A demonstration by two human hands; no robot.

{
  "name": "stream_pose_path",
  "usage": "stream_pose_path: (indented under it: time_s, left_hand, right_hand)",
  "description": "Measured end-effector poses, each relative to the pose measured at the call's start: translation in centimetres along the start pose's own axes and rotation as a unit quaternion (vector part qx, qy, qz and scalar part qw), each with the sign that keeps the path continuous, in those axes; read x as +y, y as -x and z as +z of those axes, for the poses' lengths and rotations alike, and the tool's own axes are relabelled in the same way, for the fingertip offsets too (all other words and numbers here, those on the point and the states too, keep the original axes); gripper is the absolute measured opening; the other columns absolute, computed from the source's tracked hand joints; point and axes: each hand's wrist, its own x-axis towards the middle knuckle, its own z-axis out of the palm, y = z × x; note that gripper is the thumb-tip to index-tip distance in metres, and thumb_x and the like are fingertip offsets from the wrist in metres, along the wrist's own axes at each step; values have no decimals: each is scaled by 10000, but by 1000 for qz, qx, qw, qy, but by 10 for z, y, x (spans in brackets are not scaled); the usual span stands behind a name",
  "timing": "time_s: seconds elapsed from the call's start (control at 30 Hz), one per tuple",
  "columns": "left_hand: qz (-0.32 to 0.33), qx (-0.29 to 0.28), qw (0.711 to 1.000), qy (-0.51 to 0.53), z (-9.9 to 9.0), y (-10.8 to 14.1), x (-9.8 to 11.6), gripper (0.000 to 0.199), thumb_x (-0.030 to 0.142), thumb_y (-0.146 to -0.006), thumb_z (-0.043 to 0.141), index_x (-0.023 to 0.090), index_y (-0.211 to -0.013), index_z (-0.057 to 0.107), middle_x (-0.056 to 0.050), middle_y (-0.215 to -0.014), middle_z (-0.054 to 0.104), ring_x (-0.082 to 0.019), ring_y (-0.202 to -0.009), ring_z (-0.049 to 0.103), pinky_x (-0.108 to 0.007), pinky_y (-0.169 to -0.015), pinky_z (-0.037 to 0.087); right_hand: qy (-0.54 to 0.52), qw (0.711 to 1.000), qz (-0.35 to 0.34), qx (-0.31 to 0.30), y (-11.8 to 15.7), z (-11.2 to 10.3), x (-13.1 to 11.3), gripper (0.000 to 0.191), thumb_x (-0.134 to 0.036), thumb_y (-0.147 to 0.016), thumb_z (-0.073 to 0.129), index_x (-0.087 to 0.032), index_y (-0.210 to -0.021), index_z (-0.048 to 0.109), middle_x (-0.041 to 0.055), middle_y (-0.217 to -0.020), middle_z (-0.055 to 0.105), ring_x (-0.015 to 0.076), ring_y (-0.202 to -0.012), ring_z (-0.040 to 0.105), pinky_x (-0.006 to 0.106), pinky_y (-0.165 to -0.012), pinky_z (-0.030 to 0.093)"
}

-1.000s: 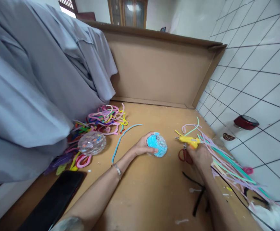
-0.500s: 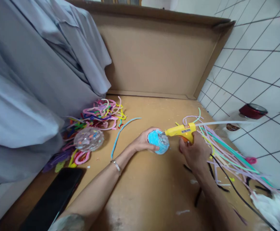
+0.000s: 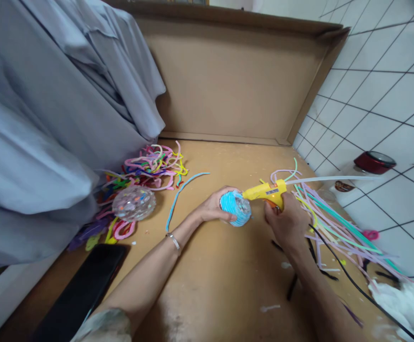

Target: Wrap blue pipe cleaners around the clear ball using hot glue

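Note:
My left hand [image 3: 214, 205] is wrapped round a small ball [image 3: 236, 209] near the middle of the table. Rows of light blue pipe cleaner cover much of the ball; a clear part shows on its right side. My right hand [image 3: 289, 219] grips a yellow glue gun [image 3: 268, 191], with a long pale glue stick [image 3: 328, 179] out of its back. The gun's nozzle is at the ball's upper edge, where contact is hard to tell. A loose blue pipe cleaner [image 3: 179, 194] lies left of the ball.
At the left lie a clear dotted ball [image 3: 134, 203], tangled pipe cleaners [image 3: 157, 164] and a black phone [image 3: 84, 289]. Long pipe cleaners [image 3: 349, 223], a black cord [image 3: 352, 283] and a red-lidded jar [image 3: 374, 163] are right. Cardboard [image 3: 228, 80] stands behind.
The gun's tip has shifted slightly left over the ball, and my right hand has moved a little left with it. My left hand still holds the ball.

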Motion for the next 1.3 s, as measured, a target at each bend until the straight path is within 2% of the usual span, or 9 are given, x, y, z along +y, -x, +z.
stream_pose_path:
  time_s: [0.2, 0.53, 0.77, 1.0, 1.3]
  left_hand:
    - [13, -4, 1000, -3, -3, -1, -6, 780, 235, -456, 863, 177, -1179, 575, -74, -1148, 603, -229, -1036, 579, -342, -909, 461]
    - [9, -7, 1000, -7, -3, -1, -6, 786, 234, -461, 860, 177, -1190, 571, -77, -1158, 602, -228, -1044, 579, -326, -899, 466]
    - [7, -9, 1000, -5, -3, 0, -4, 781, 230, -469, 861, 169, -1191, 573, -84, -1163, 610, -233, -1046, 585, -341, -905, 471]
    - [4, -10, 1000, -8, -2, 0, -2, 772, 235, -460, 855, 172, -1176, 574, -75, -1140, 598, -219, -1017, 575, -316, -861, 468]
    - [11, -10, 1000, -12, -2, 0, -3, 768, 239, -456, 861, 178, -1168, 580, -66, -1138, 589, -216, -1025, 569, -313, -877, 462]
  right_hand:
    - [-3, 999, -31, 12, -1, -3, 0, 164, -339, -800, 535, -195, -877, 553, 42, -735, 629, 182, -632, 541, 278, -558, 344]
    - [0, 1000, -21, 7, 1, -2, 2, 141, -345, -819, 515, -206, -838, 528, 42, -730, 615, 190, -636, 531, 283, -563, 344]
    - [-4, 999, -42, -2, -2, -6, 0, 123, -321, -812, 524, -202, -842, 535, 38, -739, 618, 180, -644, 532, 276, -563, 333]
    - [-3, 999, -38, 14, -2, -5, -1, 113, -311, -804, 523, -201, -831, 529, 34, -717, 613, 174, -623, 520, 272, -551, 322]
    - [-1, 999, -34, -16, -3, -6, 1, 105, -319, -803, 521, -215, -820, 519, 34, -717, 601, 186, -640, 520, 280, -567, 337]
